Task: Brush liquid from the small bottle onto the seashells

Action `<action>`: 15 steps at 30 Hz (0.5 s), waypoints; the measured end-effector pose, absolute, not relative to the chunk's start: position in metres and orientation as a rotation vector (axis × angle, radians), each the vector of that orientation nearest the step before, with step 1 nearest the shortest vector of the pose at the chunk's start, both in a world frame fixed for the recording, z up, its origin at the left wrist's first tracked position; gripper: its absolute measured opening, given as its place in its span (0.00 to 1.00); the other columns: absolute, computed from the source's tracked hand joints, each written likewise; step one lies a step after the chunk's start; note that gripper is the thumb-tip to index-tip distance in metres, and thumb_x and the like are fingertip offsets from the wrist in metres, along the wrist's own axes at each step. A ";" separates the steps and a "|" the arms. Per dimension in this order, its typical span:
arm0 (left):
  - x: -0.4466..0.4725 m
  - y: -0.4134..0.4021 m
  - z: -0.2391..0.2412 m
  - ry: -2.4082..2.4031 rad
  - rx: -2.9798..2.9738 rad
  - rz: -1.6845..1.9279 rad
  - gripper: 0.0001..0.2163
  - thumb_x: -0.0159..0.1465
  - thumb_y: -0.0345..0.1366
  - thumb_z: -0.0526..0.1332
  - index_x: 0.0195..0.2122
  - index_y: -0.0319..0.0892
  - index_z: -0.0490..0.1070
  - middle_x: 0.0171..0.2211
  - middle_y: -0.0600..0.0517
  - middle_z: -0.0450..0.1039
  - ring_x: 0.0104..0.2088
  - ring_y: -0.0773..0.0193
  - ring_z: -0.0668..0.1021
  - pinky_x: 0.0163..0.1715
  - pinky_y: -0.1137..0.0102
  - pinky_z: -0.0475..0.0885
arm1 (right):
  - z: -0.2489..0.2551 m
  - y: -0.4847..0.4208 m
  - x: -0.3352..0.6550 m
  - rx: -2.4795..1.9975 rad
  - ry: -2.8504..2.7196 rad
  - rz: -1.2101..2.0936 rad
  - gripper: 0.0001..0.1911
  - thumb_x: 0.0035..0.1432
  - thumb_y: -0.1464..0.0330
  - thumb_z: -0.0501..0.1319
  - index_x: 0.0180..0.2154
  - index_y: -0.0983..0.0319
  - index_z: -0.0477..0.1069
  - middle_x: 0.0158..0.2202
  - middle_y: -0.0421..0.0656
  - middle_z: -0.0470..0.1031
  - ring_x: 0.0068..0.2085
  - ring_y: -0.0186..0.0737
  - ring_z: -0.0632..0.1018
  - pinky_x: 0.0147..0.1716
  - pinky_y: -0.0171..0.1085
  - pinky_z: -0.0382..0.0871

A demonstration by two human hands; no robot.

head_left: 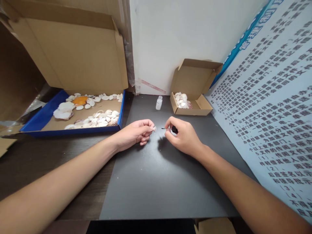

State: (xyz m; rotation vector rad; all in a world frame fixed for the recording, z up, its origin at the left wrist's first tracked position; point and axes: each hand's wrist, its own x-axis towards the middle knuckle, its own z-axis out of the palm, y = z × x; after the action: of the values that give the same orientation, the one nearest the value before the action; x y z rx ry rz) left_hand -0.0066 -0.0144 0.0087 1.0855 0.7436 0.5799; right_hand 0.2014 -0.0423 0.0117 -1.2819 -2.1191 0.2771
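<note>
Head view: both hands above the table (136, 191), shell left, brush right.
Left hand (136, 132) pinches small shell (154, 128) between fingertips; right hand (182, 134), fingers closed round black-handled brush (174, 130), tip toward shell, apart. Bottle (159, 104) upright beyond; no label readable. Right: poster (270, 97), Chinese characters, "(3)", "(4)", "5." legible; blue-banded heading cut off.

I see a satiny dark-grey rectangular sheet (138, 185) at six o'clock; a matt, blue-sided brown cardboard box (78, 70) at ten.
</note>
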 end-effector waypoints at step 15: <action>-0.008 -0.015 0.009 0.737 1.078 0.574 0.07 0.64 0.36 0.62 0.33 0.42 0.64 0.22 0.60 0.56 0.20 0.74 0.61 0.20 0.77 0.59 | 0.012 -0.045 0.201 -1.116 -2.186 0.308 0.06 0.57 0.75 0.54 0.35 0.59 0.67 0.30 0.39 0.70 0.29 0.34 0.69 0.30 0.34 0.61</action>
State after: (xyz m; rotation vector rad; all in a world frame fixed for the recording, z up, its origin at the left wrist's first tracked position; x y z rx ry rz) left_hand -0.0075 -0.0147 0.0092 1.0782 0.7365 0.5738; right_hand 0.2010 -0.0455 0.0119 -1.1161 -2.1857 0.3078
